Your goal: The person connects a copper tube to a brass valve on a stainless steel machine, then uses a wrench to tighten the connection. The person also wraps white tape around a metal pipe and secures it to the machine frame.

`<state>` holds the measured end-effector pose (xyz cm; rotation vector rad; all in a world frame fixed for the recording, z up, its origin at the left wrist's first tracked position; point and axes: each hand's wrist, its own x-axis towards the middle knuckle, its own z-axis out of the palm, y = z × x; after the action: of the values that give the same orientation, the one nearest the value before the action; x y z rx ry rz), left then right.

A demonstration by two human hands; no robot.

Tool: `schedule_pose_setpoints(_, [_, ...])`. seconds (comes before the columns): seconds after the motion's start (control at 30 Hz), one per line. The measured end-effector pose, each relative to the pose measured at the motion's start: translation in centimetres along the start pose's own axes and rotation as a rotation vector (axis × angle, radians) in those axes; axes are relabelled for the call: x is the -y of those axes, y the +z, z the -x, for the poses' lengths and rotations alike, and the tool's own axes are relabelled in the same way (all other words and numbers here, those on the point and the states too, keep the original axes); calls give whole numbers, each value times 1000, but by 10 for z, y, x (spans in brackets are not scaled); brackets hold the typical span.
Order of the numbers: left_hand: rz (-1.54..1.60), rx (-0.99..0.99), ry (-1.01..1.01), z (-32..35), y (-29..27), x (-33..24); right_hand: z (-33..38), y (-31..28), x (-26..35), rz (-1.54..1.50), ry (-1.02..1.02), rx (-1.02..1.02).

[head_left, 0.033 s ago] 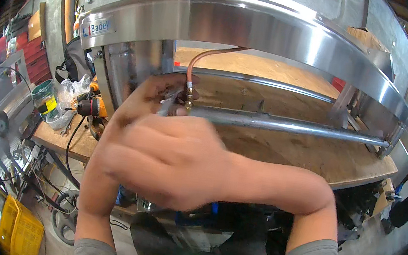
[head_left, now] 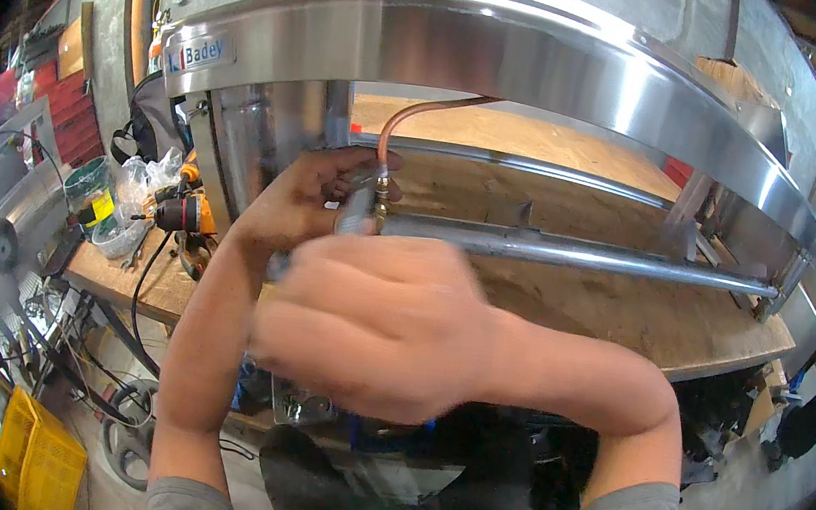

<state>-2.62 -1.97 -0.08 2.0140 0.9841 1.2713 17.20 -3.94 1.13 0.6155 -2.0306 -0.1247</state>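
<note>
A bent copper tube (head_left: 387, 140) comes down from under the stainless steel frame (head_left: 531, 60) and ends at a brass fitting (head_left: 381, 192) on a horizontal metal pipe (head_left: 570, 250). My left hand (head_left: 306, 195) is beside this joint, its fingers curled around behind the tube and fitting. In front of it, my right hand (head_left: 375, 327) is a closed fist, smeared by motion. It grips a grey metal wrench (head_left: 359, 209), whose head reaches up to the fitting. Most of the wrench is hidden by the fist, and its jaw is blurred.
The frame stands on a wooden workbench (head_left: 562, 313). At the left lie an orange and black power drill (head_left: 181, 212), plastic bags (head_left: 150, 175) and a green container (head_left: 89, 186). A yellow crate (head_left: 38, 455) is on the floor, lower left. Cables hang at the bench's left edge.
My right fist has shifted a little to the right, and the wrench with it has swung more upright. My left hand stays by the fitting.
</note>
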Motion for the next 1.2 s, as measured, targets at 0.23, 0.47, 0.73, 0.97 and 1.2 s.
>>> schedule_pose_setpoints(0.23, [65,74,36,-5,-2,5,62,-56,-11,-634,550,-603])
schedule_pose_setpoints(0.47, [105,115,40,-6,-1,5,91,-60,-29,-1056,640,-905])
schedule_pose_setpoints(0.73, [106,155,59,-5,-5,8,89,-30,-12,-784,461,-662])
schedule_pose_setpoints(0.97, [135,206,78,-6,-8,10,87,-28,3,-528,443,-510])
schedule_pose_setpoints(1.2, [141,210,84,-5,-7,9,87,-27,5,-498,456,-519])
